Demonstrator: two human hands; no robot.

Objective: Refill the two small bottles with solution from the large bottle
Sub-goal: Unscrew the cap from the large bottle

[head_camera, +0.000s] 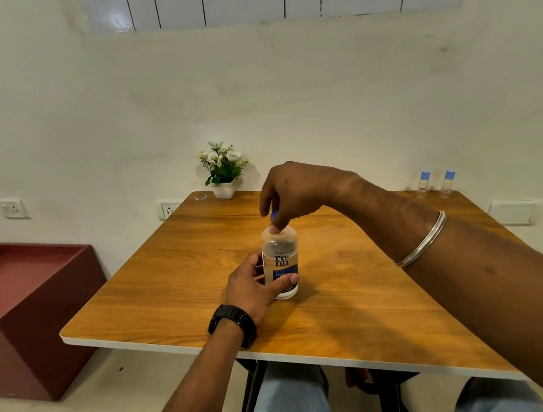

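From the head camera I look down on a wooden table (pixel 361 297) with a white edge, and I see the large bottle (pixel 281 260) standing upright near the middle of it, a little toward my side. My left hand (pixel 256 285) grips the lower part of that bottle, the thumb curled across the blue label on the front and the fingers wrapped round the far side. My right hand (pixel 296 192) reaches in from above, its fingers curled down and pinching the blue cap (pixel 274 214) at the top of the bottle; only a small part of the cap shows under the fingertips, so I cannot tell whether it is loose or tight. The bottle is clear, and I cannot tell its level behind the label. A black watch (pixel 235 324) sits on my left wrist and a silver bangle (pixel 423 241) on my right forearm. The two small bottles (pixel 436 182) stand upright side by side at the far right corner of the table, both with their pale blue caps on, well apart from the large bottle and from both hands. At the far edge of the table, left of centre, stands a small white pot of flowers (pixel 223 174) against the wall. To the left of the table, on the floor, stands a dark red box (pixel 31 306). Below the near edge of the table I see my knees in light jeans.
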